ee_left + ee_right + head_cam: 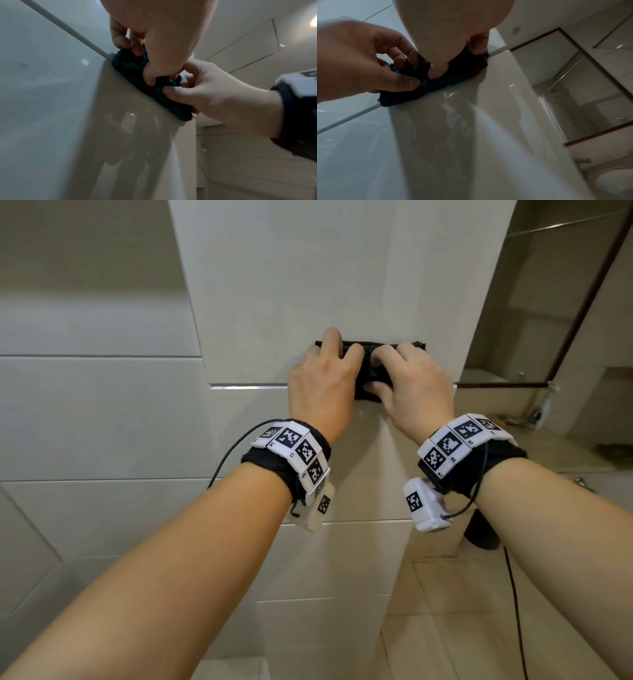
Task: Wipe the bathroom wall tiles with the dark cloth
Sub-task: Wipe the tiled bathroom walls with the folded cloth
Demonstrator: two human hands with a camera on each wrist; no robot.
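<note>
pressing the cloth (pixel 368 371) flat against the tiles (pixel 291 285), i have both hands on it at once: my left hand (pixel 320 386) has its fingers curled down onto the cloth's left half, and my right hand (pixel 412 386) pinches the right half between thumb and fingertips. the cloth sits on the wall just above the grout line (pixel 246 386), its lower edge reaching that joint, left of the mirror (pixel 548 302).

what worries me from here, as a judgement: the cloth looks bunched where my hands meet, so a stroke could drag a ridge and not a flat face, leaving streaks on the glossy tile. both grips are fingertip grips; if i push hard sideways the cloth may slide out from under one hand and drop. the pillar's corner is just right of the cloth, so a long rightward sweep could run off the edge toward the mirror's frame. the wrist cables (pixel 226 453) could also snag.

counting: one cloth, two hands, one mirror, one grout line under the cloth with more joints lower down; a basin (pixel 614 181) and a tap (pixel 582 161), one each, below the mirror.
</note>
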